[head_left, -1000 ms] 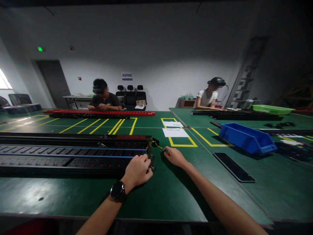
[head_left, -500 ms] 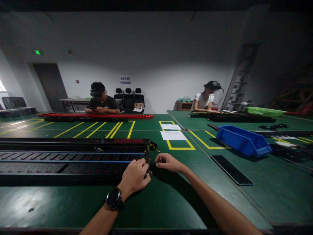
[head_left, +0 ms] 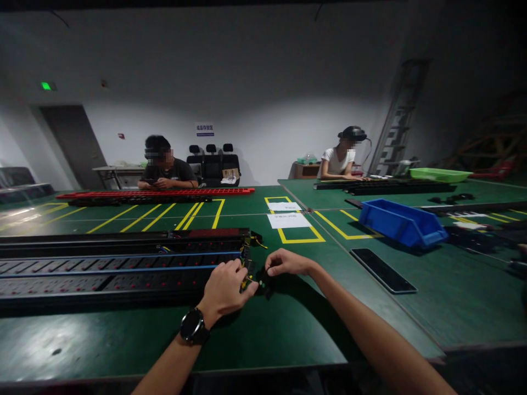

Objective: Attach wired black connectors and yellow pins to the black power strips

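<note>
Long black strips with rows of sockets (head_left: 164,283) lie on the green table (head_left: 102,340) at the left. My left hand (head_left: 227,288), with a black watch on the wrist, rests at their right end, fingers bent around wires and small parts. Just right of it, my right hand (head_left: 286,263) pinches the edge of a small dark piece (head_left: 265,280) bearing light and green spots. Yellow wires (head_left: 259,243) stick out from the strip ends above my left hand. The exact grip of my left fingers is partly hidden.
A blue bin (head_left: 401,225) and a phone (head_left: 382,270) lie to the right. Paper sheets (head_left: 289,220) rest ahead on the table. Across it, two people sit behind a red rail (head_left: 156,193) and black rails (head_left: 403,187). A green tray (head_left: 440,175) stands far right.
The small dark piece has turned so that its spots show, and my right hand has moved slightly away from the strip ends. The whole view has shifted a little.
</note>
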